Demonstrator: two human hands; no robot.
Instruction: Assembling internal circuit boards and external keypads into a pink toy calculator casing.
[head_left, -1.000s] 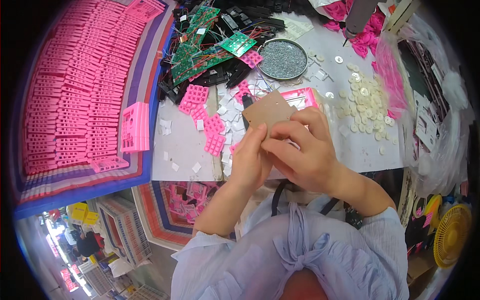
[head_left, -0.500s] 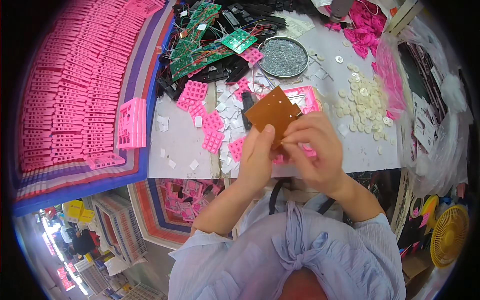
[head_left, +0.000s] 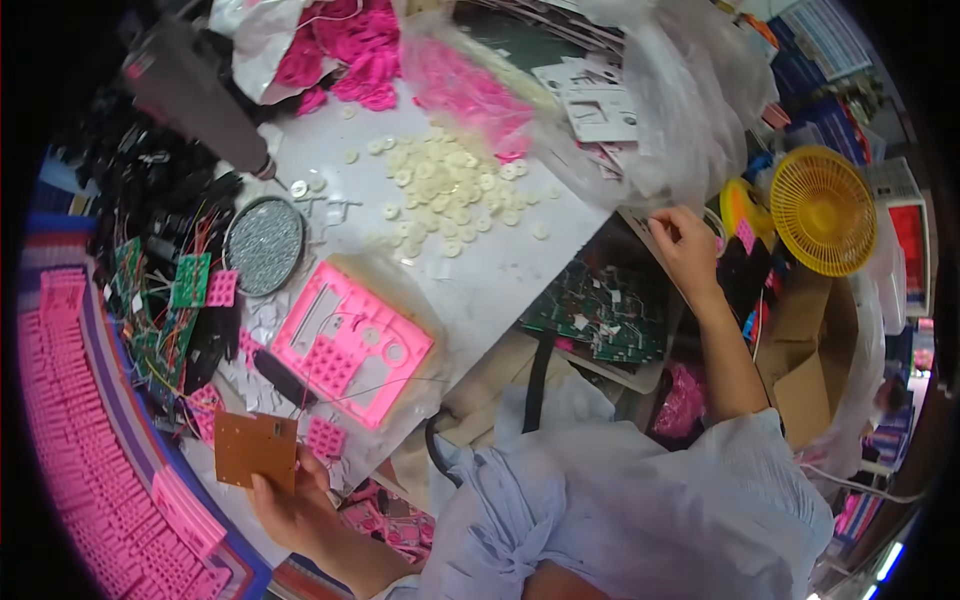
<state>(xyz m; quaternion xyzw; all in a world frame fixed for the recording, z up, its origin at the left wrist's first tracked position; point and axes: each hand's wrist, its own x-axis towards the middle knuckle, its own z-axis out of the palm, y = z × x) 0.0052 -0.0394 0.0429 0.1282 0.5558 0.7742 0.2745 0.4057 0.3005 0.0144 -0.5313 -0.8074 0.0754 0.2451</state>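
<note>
My left hand [head_left: 295,505] grips a brown circuit board [head_left: 256,450] by its lower edge, thumb on its plain face, at the near left of the table. Farther right, past the table's edge, my right hand [head_left: 686,250] is raised with its fingers curled together; whatever lies between them, if anything, is too small to make out. Below that hand sits a tray [head_left: 652,378] of green circuit boards. A pink plastic housing [head_left: 405,345] lies on the table between my hands, with a pink keypad [head_left: 333,365] in it and thin wires across it.
A round dish of small metal screws [head_left: 264,245] stands beside an electric screwdriver [head_left: 205,100] hanging overhead. White discs [head_left: 450,190] spread over the table. Wired green boards [head_left: 190,280] and stacked pink housings [head_left: 110,450] fill the left. A yellow fan [head_left: 824,210] is at right.
The view has swung right. My right hand has left the brown board and moved out past the table's right edge. My left hand alone now holds the board, lower and farther left.
</note>
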